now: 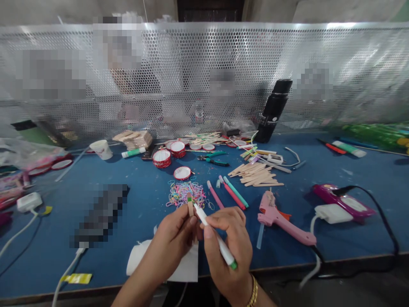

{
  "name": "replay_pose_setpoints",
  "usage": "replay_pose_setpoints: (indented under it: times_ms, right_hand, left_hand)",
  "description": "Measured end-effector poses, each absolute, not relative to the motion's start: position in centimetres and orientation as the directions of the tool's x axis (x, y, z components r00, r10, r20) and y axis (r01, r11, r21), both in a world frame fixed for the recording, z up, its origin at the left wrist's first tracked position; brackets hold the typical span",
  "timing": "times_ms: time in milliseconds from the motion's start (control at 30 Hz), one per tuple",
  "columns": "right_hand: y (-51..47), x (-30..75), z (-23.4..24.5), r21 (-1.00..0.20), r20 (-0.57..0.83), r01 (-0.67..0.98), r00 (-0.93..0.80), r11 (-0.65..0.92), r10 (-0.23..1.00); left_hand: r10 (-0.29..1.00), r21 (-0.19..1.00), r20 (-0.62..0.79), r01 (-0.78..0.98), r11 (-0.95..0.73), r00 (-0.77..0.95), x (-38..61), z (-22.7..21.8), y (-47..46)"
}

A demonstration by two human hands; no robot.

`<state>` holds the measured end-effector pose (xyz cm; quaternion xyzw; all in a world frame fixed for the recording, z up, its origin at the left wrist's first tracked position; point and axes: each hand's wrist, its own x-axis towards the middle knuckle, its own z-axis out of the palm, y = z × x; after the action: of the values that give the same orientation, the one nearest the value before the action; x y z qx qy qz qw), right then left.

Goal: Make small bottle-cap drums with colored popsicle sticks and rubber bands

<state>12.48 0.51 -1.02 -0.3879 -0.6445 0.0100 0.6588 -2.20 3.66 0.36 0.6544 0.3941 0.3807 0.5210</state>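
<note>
Near the table's front edge, my left hand (177, 231) pinches a wooden craft stick (190, 208) upright. A band of green colour shows close to the stick's upper end. Between the fingers of my right hand (229, 238) is a white marker (220, 239) with a green end, its tip against or very near the stick by the green band. Just beyond both hands lies a pile of small coloured rubber bands (179, 194). Pink, red and teal markers (235, 192) rest to the right of that pile, beside a small loose cap (218, 183).
A pink glue gun (284, 221) lies at right, near a purple power strip (338, 202). Loose craft sticks (255, 174), pliers (214, 158) and red-edged tape rolls (162, 158) are farther back. A black bottle (275, 111) stands before the perforated metal screen (179, 51). A phone (102, 215) lies left.
</note>
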Motion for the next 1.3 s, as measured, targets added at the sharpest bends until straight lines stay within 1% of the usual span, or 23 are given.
replay_pose_setpoints:
  times_ms: [133,233,667,933,1300]
  right_hand:
    - [0.59,12.43,-1.06,-0.53,0.835,0.495,0.166,0.689,0.524]
    - [0.63,12.42,-1.02,-0.524,0.838,0.487,0.15,0.698,0.525]
    - [0.54,12.36,-0.96,-0.522,0.835,0.496,0.129,0.694,0.535]
    - [0.68,12.48,-1.04,-0.532,0.834,0.515,0.184,0.672,0.52]
    - [0.58,12.31,-0.98,-0.52,0.837,0.514,0.15,0.682,0.526]
  left_hand:
    - [0.913,0.981,0.1,0.114,-0.157,0.395,-2.34,-0.03,3.81]
    - [0.91,0.983,0.083,0.115,-0.141,0.405,-2.36,0.18,3.81]
    - [0.919,0.968,0.084,0.185,-0.167,0.386,-2.19,0.95,3.7]
    - [0.922,0.974,0.089,0.16,-0.159,0.378,-2.24,0.44,3.65]
    - [0.922,0.983,0.073,0.126,-0.13,0.379,-2.24,0.51,3.69]
